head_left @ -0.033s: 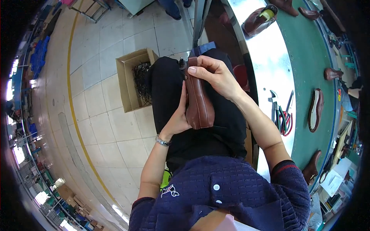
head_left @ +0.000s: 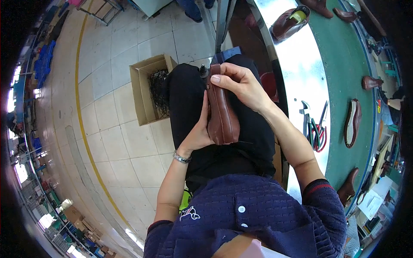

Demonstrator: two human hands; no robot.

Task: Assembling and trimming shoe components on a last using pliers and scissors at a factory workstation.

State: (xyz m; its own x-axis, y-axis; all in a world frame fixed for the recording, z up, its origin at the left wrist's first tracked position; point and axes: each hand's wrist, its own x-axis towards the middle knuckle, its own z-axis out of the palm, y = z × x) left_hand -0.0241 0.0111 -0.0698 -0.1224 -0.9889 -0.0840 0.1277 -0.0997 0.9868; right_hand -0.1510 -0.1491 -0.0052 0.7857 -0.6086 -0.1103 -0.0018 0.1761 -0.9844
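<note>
A brown leather shoe point(head_left: 223, 116) is held above my lap, with a seam running down its length. My left hand point(head_left: 199, 133) is wrapped round its left side, fingers partly hidden beneath it. At the far end, my right hand point(head_left: 238, 84) pinches a brown leather strap point(head_left: 215, 69) on the shoe between thumb and fingers. A small dark metal piece point(head_left: 203, 70) stands just left of the strap, beside my left knee.
An open cardboard box point(head_left: 140, 92) with tangled black strips is left of my knees. On my right, a metal ledge point(head_left: 307, 73) carries pliers and scissors point(head_left: 317, 133) and another brown shoe point(head_left: 290, 23). Beyond it runs a green belt point(head_left: 335, 77) with several shoe pieces.
</note>
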